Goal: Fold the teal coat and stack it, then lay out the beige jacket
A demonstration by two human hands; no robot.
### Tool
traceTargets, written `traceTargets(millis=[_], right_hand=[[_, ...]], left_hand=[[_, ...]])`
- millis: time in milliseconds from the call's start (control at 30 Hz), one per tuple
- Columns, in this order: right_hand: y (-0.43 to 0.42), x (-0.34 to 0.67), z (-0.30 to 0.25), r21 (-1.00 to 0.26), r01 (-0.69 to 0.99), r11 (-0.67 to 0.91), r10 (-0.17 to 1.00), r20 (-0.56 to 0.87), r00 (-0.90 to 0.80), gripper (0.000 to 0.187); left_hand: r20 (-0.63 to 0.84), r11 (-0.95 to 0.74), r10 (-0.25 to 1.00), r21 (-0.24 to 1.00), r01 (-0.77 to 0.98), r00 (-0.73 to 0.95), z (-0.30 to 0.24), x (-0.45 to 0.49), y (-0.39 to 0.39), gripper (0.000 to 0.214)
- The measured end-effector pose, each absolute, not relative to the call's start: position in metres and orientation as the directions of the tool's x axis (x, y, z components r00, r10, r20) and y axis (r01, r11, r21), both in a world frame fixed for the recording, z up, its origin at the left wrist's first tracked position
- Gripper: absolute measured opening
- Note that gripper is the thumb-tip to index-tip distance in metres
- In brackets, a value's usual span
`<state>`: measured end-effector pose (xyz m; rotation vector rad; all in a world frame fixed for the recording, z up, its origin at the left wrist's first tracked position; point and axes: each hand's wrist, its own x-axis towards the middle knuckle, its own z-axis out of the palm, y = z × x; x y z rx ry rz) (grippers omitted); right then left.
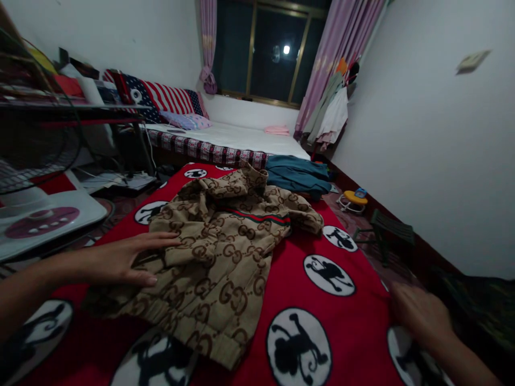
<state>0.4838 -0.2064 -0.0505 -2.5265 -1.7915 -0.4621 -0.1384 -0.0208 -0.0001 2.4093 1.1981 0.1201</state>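
Observation:
A tan jacket [225,252] with a brown letter pattern and a green-and-red chest stripe lies spread on a red blanket [281,289] printed with black monkey figures in white ovals. Its collar points away from me and its elastic hem is nearest. My left hand [120,260] rests over the jacket's left side at the sleeve, fingers stretched out and thumb apart, holding nothing. Off to the right, my right hand [420,313] is at the blanket's edge, away from the jacket. It is smeared by motion and its fingers are hidden.
Dark teal folded clothing [298,174] lies at the blanket's far end. Behind it stands a bed [233,136] with pillows. A yellow-topped stool [354,199] and a dark folding stool [390,230] are at right. A white fan base [48,214] and a cluttered desk [92,107] stand left.

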Motion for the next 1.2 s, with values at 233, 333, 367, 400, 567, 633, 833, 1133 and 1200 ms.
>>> traceTargets(millis=[233, 333, 367, 400, 567, 633, 833, 1133, 1200], right_hand=[[-0.135, 0.31, -0.047, -0.086, 0.944, 0.319, 0.927, 0.235, -0.292, 0.08], [-0.117, 0.257, -0.062, -0.21, 0.816, 0.538, 0.84, 0.219, -0.497, 0.087], [-0.111, 0.247, -0.067, -0.237, 0.794, 0.559, 0.827, 0.223, -0.516, 0.083], [-0.107, 0.241, -0.071, -0.258, 0.786, 0.562, 0.826, 0.225, -0.517, 0.076], [-0.095, 0.247, -0.064, -0.357, 0.799, 0.484, 0.874, 0.248, -0.418, 0.03], [-0.099, 0.259, -0.044, -0.435, 0.769, 0.469, 0.879, 0.31, -0.361, 0.018], [-0.137, 0.299, 0.031, -0.614, 0.651, 0.447, 0.884, 0.414, -0.217, 0.021], [-0.165, 0.338, 0.027, -0.668, 0.731, 0.14, 0.889, -0.241, -0.39, 0.04], [-0.148, 0.357, 0.025, -0.769, 0.638, 0.037, 0.962, -0.146, -0.232, 0.04]], left_hand=[[-0.104, -0.587, 0.736, 0.394, 0.707, 0.669, 0.01, -0.131, -0.039, 0.09], [-0.104, -0.615, 0.734, 0.319, 0.721, 0.671, 0.007, -0.118, -0.043, 0.082], [-0.104, -0.618, 0.74, 0.285, 0.733, 0.664, 0.004, -0.113, -0.044, 0.079], [-0.101, -0.619, 0.749, 0.246, 0.746, 0.655, 0.0, -0.108, -0.045, 0.076], [-0.082, -0.581, 0.807, 0.073, 0.811, 0.585, -0.008, -0.076, -0.041, 0.055], [-0.114, -0.591, 0.792, 0.105, 0.8, 0.6, 0.006, -0.066, -0.041, 0.048], [-0.222, -0.595, 0.631, 0.477, 0.647, 0.744, 0.063, -0.049, -0.076, 0.029], [-0.526, -0.37, 0.399, 0.657, 0.657, 0.751, 0.032, -0.067, -0.045, 0.015], [-0.297, -0.274, 0.684, 0.742, 0.612, 0.667, 0.039, -0.095, -0.009, 0.029]])
